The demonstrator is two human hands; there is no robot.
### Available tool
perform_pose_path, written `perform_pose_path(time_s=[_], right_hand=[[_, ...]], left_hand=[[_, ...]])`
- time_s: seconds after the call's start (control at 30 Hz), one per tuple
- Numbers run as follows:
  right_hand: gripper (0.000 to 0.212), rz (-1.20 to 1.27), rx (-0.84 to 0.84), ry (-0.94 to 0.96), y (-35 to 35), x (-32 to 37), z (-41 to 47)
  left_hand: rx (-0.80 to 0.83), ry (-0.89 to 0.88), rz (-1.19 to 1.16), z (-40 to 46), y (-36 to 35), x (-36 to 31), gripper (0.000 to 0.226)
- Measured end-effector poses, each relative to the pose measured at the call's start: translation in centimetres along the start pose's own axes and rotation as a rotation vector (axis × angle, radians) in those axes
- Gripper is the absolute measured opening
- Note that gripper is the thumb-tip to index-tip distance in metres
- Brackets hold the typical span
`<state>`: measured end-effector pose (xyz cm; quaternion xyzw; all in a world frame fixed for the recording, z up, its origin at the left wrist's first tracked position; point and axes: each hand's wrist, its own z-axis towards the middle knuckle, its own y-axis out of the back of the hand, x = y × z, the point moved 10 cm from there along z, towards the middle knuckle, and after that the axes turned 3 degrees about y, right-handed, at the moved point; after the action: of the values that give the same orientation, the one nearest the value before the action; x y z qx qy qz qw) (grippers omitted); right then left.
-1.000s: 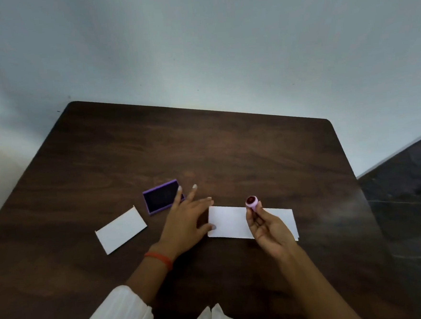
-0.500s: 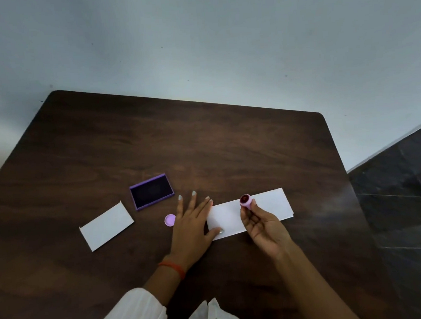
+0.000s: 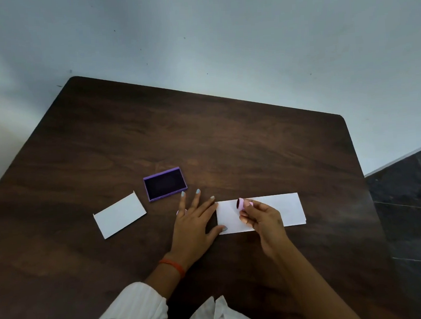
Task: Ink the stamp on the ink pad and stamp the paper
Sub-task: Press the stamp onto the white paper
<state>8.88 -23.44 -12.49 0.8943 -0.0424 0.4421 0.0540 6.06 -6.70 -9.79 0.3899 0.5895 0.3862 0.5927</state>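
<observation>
My right hand (image 3: pixel 262 218) pinches a small pink round stamp (image 3: pixel 242 203) just above the long white paper (image 3: pixel 282 209), its dark inked face turned left. My left hand (image 3: pixel 193 225) lies flat on the table, fingers spread, its thumb tip on the paper's left edge. A purple ink pad (image 3: pixel 165 184) sits open just beyond my left fingertips. A small pink cap (image 3: pixel 177 212) peeks out from under my left hand, mostly hidden.
A second, smaller white paper (image 3: pixel 120 215) lies to the left of the ink pad. The dark wooden table (image 3: pixel 228 138) ends at a rounded far-right corner, with a white wall behind and dark floor tiles (image 3: pixel 412 207) to the right.
My right hand has tilted the stamp so its face points left instead of up. My left hand has slid over the pink cap, covering most of it. The head camera has shifted.
</observation>
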Motion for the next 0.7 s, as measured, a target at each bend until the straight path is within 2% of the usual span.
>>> perform_pose_path(time_s=[0.13,0.3,0.43,0.7], right_hand=[[0.009,-0.214,-0.052,0.204,-0.3,2.0,-0.7],[0.017,-0.644,-0.123,0.521,-2.7,5.1,-2.0],[0.026,-0.905,-0.109,0.651,-4.7,5.6,-2.4],[0.026,-1.115,-0.03,0.717,-7.0,5.5,-3.1]], left_hand=[[-0.002,0.004,0.017,-0.1,-0.1,0.2,0.061],[-0.023,-0.025,-0.003,-0.1,0.2,0.1,0.059],[-0.048,-0.044,-0.037,-0.1,0.6,0.1,0.057],[-0.055,-0.043,-0.071,0.0,0.5,0.3,0.056]])
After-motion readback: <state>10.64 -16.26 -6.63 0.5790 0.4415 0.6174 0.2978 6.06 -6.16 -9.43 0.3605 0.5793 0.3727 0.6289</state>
